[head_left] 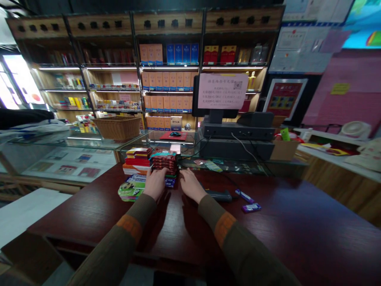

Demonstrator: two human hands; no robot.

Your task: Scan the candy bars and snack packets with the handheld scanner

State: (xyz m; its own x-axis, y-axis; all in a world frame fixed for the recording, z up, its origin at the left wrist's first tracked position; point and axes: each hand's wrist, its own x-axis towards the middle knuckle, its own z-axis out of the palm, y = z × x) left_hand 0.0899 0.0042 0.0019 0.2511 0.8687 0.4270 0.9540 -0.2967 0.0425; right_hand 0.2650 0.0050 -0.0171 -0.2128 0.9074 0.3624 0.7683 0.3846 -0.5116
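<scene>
My left hand (155,183) reaches to a stack of dark red packets (164,162) on the dark wooden counter (282,226), its fingers curled against the stack's front. My right hand (190,184) lies just right of that stack, fingers bent toward its base. What the fingers grip, if anything, is hidden. A second stack of red and yellow packets (137,159) stands left of the first. A green round packet (131,191) lies beside my left wrist.
A black handheld scanner (218,195) and two small purple packets (251,207) lie right of my right hand. A cash register with a monitor (235,135) stands behind. A wicker basket (117,127) sits on the glass display case (59,151). Shelves of cartons fill the back wall.
</scene>
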